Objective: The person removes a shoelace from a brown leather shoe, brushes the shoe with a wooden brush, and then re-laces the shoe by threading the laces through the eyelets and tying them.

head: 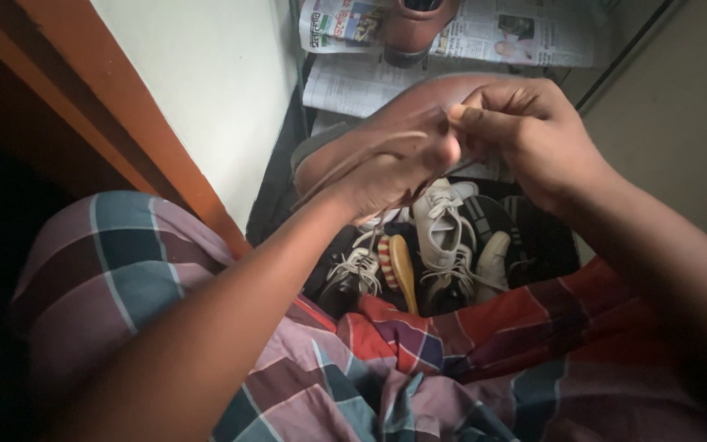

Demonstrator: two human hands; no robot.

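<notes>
We find a brown leather shoe (386, 123) held up in the middle of the frame, above a dark heap of footwear on the floor. The left hand (394, 168) is closed around the shoe's side and upper, supporting it from beneath, with a pale lace (353, 160) trailing across the knuckles towards the left. The right hand (525, 131), just right of centre, has thumb and forefinger pinched together at the shoe's lacing; we judge that it grips a lace end, though the end itself is too small to make out. Below the hands lie white laced sneakers (443, 233), a darker shoe with pale laces (353, 274) and a wooden-backed brush (403, 270), all touching or overlapping one another. At the top of the frame a second brown shoe (411, 29) stands on a shelf lined with newspaper (525, 37). A checked cloth (386, 368) covers the person's lap across the lower frame, and an orange-brown door frame (108, 106) runs diagonally at upper left. In our judgement the held shoe is moderately light, with a stiff sole and a firmer heel, while the leather upper yields under pressure and may be smooth enough to slide in the palm. The sound hold is around the sole and instep, as the left hand has it. The lace is thin and limp, and calls for a fingertip pinch near its end.
</notes>
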